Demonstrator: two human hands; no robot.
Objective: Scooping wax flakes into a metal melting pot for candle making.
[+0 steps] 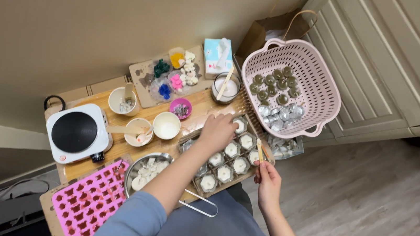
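Head camera view, left hand (217, 131) resting, fingers curled, grip empty, on a tray (197, 186) of white candles, right hand (268, 181) pinching a wooden stick (260, 151), pink basket (324, 89) sitting beside the counter (206, 104).

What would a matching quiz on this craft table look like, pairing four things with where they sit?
Things:
1. pink basket
2. hot plate
3. pink silicone mould
4. tissue box

Places:
A. at the table's near left corner
B. at the far edge, beside the brown paper bag
C. at the right end, holding small foil cups
D. at the left end, beside the small bowls

Pairs: 1-C, 2-D, 3-A, 4-B
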